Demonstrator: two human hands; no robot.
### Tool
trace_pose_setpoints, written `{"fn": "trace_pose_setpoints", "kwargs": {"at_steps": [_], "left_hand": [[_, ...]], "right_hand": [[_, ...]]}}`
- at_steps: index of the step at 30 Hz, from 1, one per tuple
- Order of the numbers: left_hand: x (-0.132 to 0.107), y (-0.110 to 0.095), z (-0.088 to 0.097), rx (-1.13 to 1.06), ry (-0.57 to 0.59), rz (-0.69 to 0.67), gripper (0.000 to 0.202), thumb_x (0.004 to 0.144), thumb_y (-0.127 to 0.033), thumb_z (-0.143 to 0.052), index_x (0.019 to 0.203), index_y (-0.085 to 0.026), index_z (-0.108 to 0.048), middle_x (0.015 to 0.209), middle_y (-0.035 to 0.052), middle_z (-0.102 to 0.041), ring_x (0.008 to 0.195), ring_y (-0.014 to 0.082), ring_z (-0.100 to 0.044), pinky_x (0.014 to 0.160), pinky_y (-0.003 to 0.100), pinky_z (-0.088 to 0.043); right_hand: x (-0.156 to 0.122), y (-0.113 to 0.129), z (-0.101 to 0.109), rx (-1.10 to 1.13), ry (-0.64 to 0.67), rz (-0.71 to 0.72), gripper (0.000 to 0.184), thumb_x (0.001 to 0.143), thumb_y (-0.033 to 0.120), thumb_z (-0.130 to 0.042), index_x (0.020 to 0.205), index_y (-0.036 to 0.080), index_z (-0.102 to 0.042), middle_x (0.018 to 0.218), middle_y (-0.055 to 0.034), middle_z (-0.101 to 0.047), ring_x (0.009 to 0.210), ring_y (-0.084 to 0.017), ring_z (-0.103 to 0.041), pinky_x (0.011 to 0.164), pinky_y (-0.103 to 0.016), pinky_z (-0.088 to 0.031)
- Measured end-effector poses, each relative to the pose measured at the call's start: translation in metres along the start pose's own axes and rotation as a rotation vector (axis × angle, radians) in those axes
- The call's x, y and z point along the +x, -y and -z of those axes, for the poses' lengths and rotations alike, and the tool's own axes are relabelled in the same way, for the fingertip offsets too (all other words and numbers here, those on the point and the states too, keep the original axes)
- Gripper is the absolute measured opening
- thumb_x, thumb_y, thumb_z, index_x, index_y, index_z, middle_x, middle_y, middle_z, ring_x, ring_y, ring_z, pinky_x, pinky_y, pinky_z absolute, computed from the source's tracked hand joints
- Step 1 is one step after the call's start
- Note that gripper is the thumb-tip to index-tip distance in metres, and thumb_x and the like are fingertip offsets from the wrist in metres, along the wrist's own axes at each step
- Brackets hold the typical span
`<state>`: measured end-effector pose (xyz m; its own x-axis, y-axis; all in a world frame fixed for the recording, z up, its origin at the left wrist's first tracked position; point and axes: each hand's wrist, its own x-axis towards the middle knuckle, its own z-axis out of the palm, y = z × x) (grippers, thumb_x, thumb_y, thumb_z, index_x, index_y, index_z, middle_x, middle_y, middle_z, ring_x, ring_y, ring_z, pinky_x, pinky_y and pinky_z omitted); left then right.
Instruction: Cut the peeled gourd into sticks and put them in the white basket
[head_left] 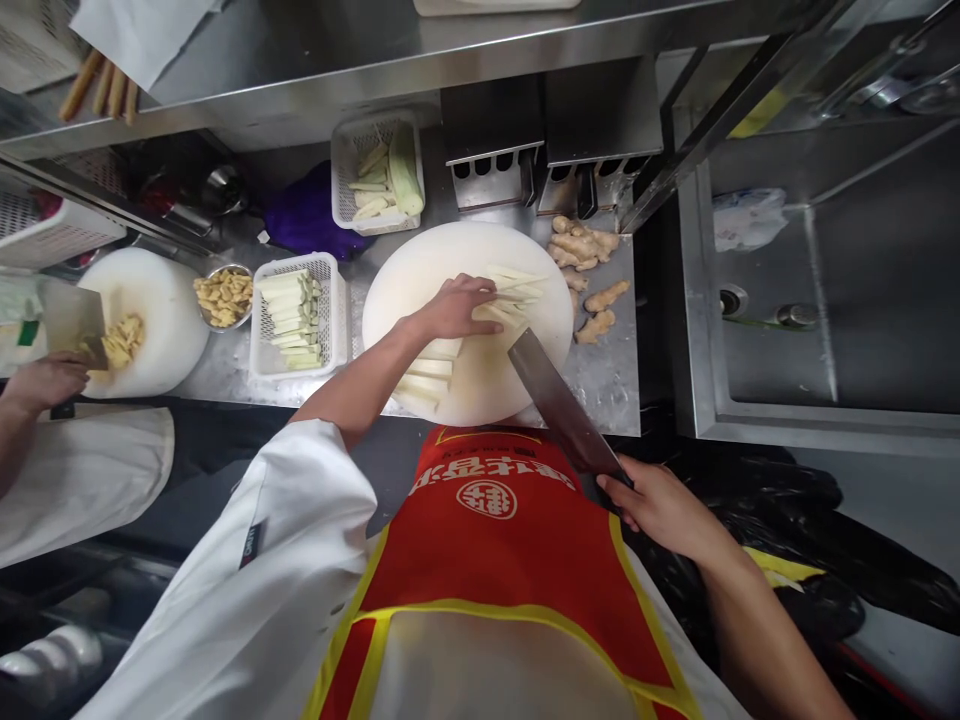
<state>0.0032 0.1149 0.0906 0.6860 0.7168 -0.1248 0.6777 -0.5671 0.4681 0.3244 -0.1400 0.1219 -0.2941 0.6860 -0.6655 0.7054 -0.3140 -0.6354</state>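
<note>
My left hand (459, 306) is over a round white cutting board (405, 270), thumb and fingers apart, at the near ends of thin pale vegetable strips (517, 288). I cannot tell how firmly it touches them. Thicker pale vegetable sticks (429, 372) lie side by side below that wrist, partly covered by the forearm. Gripped by its handle in my right hand (664, 505) is a cleaver (559, 400). Its broad blade slants up and left, and the tip lies over the board's lower right part.
Ginger pieces (589, 255) lie right of the board. White baskets of cut vegetables (259, 345) and larger pieces (341, 200) stand left and behind. Knife racks (491, 185) are at the back, a metal sink (697, 330) right. Further left, another person's hand (52, 380) holds a cleaver.
</note>
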Motion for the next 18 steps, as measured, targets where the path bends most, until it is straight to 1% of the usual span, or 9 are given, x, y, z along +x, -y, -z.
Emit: {"fn": "trace_pose_setpoints", "kwargs": {"at_steps": [2,4,6,8,9,11,14,16,18], "left_hand": [[0.011,0.012,0.005,0.025,0.016,0.016,0.062,0.087,-0.059,-0.064,0.135,-0.021,-0.065,0.15,0.0106,-0.051,0.135,0.0363,-0.042,0.112,0.053,-0.031],[0.003,0.023,0.014,0.06,0.018,0.037,0.058,0.087,-0.056,-0.065,0.131,-0.02,-0.067,0.146,0.012,-0.054,0.133,0.0357,-0.045,0.111,0.052,-0.032],[-0.021,0.034,0.022,0.103,-0.001,0.058,0.052,0.087,-0.054,-0.066,0.124,-0.018,-0.07,0.136,0.0134,-0.06,0.126,0.0339,-0.052,0.108,0.049,-0.035],[-0.056,0.043,0.025,0.117,-0.003,0.06,0.048,0.087,-0.054,-0.066,0.119,-0.019,-0.072,0.126,0.0126,-0.064,0.118,0.0308,-0.057,0.105,0.045,-0.039],[-0.075,0.046,0.023,0.107,0.021,0.054,0.047,0.087,-0.054,-0.067,0.118,-0.02,-0.072,0.123,0.0115,-0.066,0.116,0.0294,-0.059,0.104,0.043,-0.041],[-0.113,0.051,0.015,0.074,0.119,0.045,0.051,0.084,-0.055,-0.071,0.124,-0.024,-0.069,0.126,0.0094,-0.067,0.117,0.0282,-0.06,0.104,0.041,-0.044],[-0.158,0.054,-0.006,0.069,0.188,0.064,0.069,0.075,-0.054,-0.081,0.137,-0.028,-0.062,0.144,0.0108,-0.059,0.135,0.0318,-0.053,0.112,0.043,-0.041],[-0.174,0.051,-0.021,0.075,0.186,0.079,0.076,0.073,-0.047,-0.084,0.142,-0.029,-0.057,0.154,0.0121,-0.05,0.143,0.0328,-0.046,0.115,0.045,-0.04],[-0.179,0.046,-0.033,0.08,0.179,0.087,0.072,0.076,-0.04,-0.083,0.143,-0.028,-0.056,0.159,0.0126,-0.044,0.147,0.0327,-0.042,0.117,0.046,-0.039]], "right_hand": [[0.0,-0.001,-0.002,0.002,-0.007,0.01,0.031,0.098,0.048,-0.04,0.093,0.023,-0.057,0.051,0.0049,-0.056,0.05,-0.021,-0.063,0.055,-0.029,-0.045],[0.0,0.0,-0.004,-0.014,-0.023,0.032,0.032,0.099,0.046,-0.039,0.092,0.023,-0.059,0.053,0.0037,-0.058,0.052,-0.02,-0.063,0.056,-0.029,-0.046],[0.0,-0.001,-0.005,-0.027,-0.04,0.045,0.033,0.099,0.045,-0.039,0.094,0.022,-0.062,0.056,0.0022,-0.061,0.054,-0.02,-0.063,0.057,-0.029,-0.046],[0.002,-0.003,-0.005,-0.033,-0.063,0.05,0.033,0.098,0.044,-0.04,0.095,0.022,-0.065,0.059,0.0009,-0.064,0.055,-0.02,-0.064,0.056,-0.028,-0.046],[0.003,-0.005,-0.005,-0.033,-0.072,0.053,0.034,0.097,0.044,-0.041,0.096,0.022,-0.066,0.061,0.0003,-0.065,0.057,-0.02,-0.064,0.056,-0.028,-0.046],[0.006,-0.01,-0.005,-0.024,-0.083,0.067,0.034,0.097,0.044,-0.041,0.096,0.022,-0.067,0.064,-0.0003,-0.066,0.059,-0.02,-0.064,0.057,-0.028,-0.046],[0.013,-0.016,0.0,-0.037,-0.083,0.086,0.034,0.098,0.044,-0.042,0.098,0.022,-0.067,0.063,0.0002,-0.065,0.058,-0.019,-0.063,0.057,-0.028,-0.047],[0.018,-0.016,0.006,-0.067,-0.082,0.088,0.034,0.098,0.045,-0.042,0.097,0.021,-0.067,0.06,0.0009,-0.063,0.057,-0.019,-0.062,0.057,-0.028,-0.047],[0.022,-0.011,0.012,-0.096,-0.076,0.083,0.033,0.097,0.045,-0.042,0.094,0.021,-0.065,0.059,0.0006,-0.063,0.056,-0.019,-0.062,0.056,-0.028,-0.046]]}}
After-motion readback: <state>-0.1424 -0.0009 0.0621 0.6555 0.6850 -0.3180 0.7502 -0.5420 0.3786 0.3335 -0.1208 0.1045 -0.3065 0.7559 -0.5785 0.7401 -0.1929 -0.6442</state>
